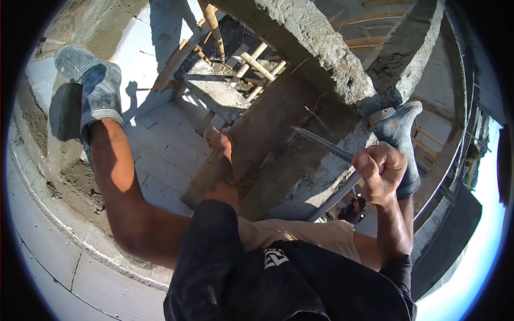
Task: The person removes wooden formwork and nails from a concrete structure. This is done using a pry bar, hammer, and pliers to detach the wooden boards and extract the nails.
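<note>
serrated blade (322, 144) juts forward and leftward from the right hand (381, 168), whose fingers curl tightly round its near end, its tip pointing over the brown panel (270, 136). the left hand (218, 140) lies well apart, by the board (202, 181); i cannot tell its grip. open room separates them; a boot (395, 128) crowds the right fist.

Dull metal saw blade (323, 142), rough concrete beam (316, 40) — pitted, matt cloth shirt (321, 275), dusty rubber boots (101, 88)
</note>
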The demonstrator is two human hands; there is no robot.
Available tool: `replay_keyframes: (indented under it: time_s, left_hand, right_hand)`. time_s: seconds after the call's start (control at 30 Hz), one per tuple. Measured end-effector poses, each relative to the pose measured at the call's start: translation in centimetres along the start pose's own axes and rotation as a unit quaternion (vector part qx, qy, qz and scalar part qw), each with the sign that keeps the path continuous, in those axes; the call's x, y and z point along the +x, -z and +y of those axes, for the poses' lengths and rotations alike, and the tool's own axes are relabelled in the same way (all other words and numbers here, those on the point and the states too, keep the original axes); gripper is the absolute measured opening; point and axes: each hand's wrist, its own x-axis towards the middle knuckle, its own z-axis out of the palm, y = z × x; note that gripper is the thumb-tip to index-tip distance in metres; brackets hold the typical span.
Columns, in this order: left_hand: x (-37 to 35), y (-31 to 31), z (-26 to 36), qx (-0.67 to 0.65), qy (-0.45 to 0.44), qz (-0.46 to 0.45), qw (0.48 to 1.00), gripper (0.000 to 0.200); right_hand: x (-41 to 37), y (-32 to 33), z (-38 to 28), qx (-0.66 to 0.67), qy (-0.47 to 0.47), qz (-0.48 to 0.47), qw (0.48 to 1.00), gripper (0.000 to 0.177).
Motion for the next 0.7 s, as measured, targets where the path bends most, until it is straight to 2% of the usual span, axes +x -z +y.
replay_keyframes:
  time_s: [0.03, 0.1, 0.17, 0.2, 0.23, 0.27, 0.47, 0.53, 0.6, 0.7]
  left_hand:
    - [-1.5, 0.0, 1.9, -0.087, 0.002, 0.012, 0.996, 0.039]
    - [-6.8, 1.1, 5.7, -0.084, -0.074, 0.132, 0.985, 0.056]
    - [-9.4, 1.8, 8.4, 0.027, -0.100, 0.058, 0.993, 0.081]
    - [-9.8, 1.3, 8.3, 0.027, -0.098, 0.054, 0.993, 0.081]
    - [-10.1, 0.6, 8.0, 0.019, -0.086, 0.011, 0.996, 0.090]
    - [-9.7, -0.2, 8.2, 0.007, -0.078, -0.030, 0.996, 0.099]
    - [-8.9, -1.2, 8.0, 0.019, -0.071, -0.078, 0.994, 0.106]
    - [-8.6, -1.2, 8.0, 0.014, -0.075, -0.076, 0.994, 0.106]
    - [-9.1, -0.7, 7.8, 0.011, -0.071, -0.075, 0.995, 0.105]
    - [-8.1, 0.4, 8.8, -0.021, -0.068, -0.034, 0.997, 0.100]
  right_hand:
    - [0.3, 0.5, 0.4, -0.025, -0.008, 0.008, 1.000, 0.039]
    - [1.0, 0.7, 1.0, 0.012, -0.021, 0.046, 0.999, 0.037]
    - [1.1, 1.3, 1.4, -0.011, -0.035, 0.040, 0.999, 0.036]
    - [1.0, 1.5, 1.8, 0.012, -0.025, 0.034, 0.999, 0.036]
    - [0.8, 1.6, 1.9, 0.034, -0.015, 0.030, 0.999, 0.036]
    - [0.8, 1.3, 1.7, 0.002, -0.005, 0.053, 0.999, 0.037]
    - [1.0, 1.9, 2.1, 0.011, -0.027, 0.030, 0.999, 0.036]
    - [1.5, 1.7, 2.0, -0.006, -0.021, 0.027, 0.999, 0.036]
    - [1.7, 1.2, 1.9, 0.031, -0.054, 0.023, 0.998, 0.036]
    - [1.8, 1.0, 2.1, 0.042, -0.009, 0.020, 0.999, 0.036]
